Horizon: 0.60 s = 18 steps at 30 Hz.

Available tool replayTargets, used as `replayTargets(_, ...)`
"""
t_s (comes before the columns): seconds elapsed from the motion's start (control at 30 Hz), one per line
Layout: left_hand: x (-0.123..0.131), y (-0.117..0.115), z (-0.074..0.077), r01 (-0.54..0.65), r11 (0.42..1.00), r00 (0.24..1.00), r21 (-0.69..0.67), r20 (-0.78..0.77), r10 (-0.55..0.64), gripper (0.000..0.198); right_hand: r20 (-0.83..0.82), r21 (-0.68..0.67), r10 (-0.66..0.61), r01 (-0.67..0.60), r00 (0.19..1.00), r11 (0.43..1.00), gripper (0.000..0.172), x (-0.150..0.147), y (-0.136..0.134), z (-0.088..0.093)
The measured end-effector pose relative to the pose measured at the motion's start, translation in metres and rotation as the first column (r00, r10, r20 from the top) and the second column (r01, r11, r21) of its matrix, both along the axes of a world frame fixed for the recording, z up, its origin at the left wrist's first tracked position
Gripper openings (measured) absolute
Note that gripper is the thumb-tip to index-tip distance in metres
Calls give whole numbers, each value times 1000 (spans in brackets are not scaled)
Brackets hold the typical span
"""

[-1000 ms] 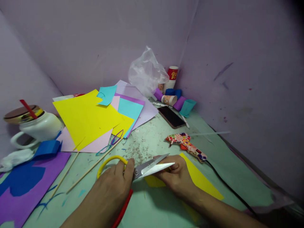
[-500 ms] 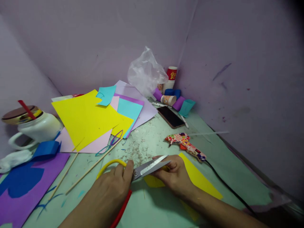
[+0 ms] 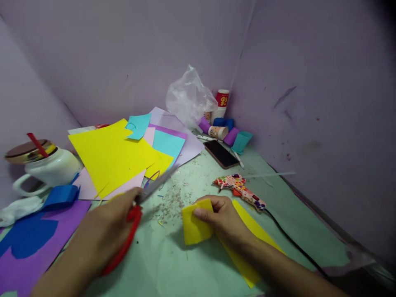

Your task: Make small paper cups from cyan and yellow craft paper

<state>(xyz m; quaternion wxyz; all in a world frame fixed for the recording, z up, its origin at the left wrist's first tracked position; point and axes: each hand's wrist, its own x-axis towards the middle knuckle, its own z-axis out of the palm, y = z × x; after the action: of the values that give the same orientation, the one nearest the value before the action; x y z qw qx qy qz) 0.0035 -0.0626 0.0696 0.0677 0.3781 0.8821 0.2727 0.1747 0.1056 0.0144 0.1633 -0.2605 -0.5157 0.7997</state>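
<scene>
My left hand [image 3: 108,231] is closed round the red and yellow handles of a pair of scissors [image 3: 134,225], whose blurred blades point away to the upper right. Between the thumb and fingers of my right hand [image 3: 224,218] is a small, roughly square piece of yellow paper [image 3: 196,227], held just above the table. Under my right wrist lies a longer yellow paper strip [image 3: 253,229], partly hidden by the forearm. A small yellow scrap [image 3: 160,223] rests on the table between my hands.
A flowered glue gun [image 3: 241,189] with a black cord lies right of centre, near a phone [image 3: 222,154]. Coloured sheets [image 3: 111,156] overlap at the back left, beside a white mug [image 3: 52,169]. Paper cups [image 3: 219,132] and a plastic bag [image 3: 190,99] fill the far corner.
The scissors have moved left, away from the yellow paper, in my left hand. My right hand has turned the yellow piece so that its flat face shows. A small yellow scrap now shows on the table.
</scene>
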Motion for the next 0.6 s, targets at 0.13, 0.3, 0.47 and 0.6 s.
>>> replayTargets(0.13, -51, -14, 10, -255, 842, 950, -475, -286, 127, 44, -50, -60, 12, -15, 999, 998, 31, -2, 3, -3)
replayTargets(0.3, -84, -25, -6, -287, 804, 953, -520, -243, 182, 43, -108, -92, 23, -33, 994, 995, 33, -4, 2, -3)
replayTargets(0.47, -88, -23, -18, -288, 815, 954, -503, -221, 201, 46, -157, -114, -22, 4, 987, 993, 31, -5, 2, -5)
replayTargets(0.6, -95, -24, -22, -299, 816, 952, -495, -214, 219, 50, -159, -153, -23, -2, 987, 988, 33, -6, 1, -2)
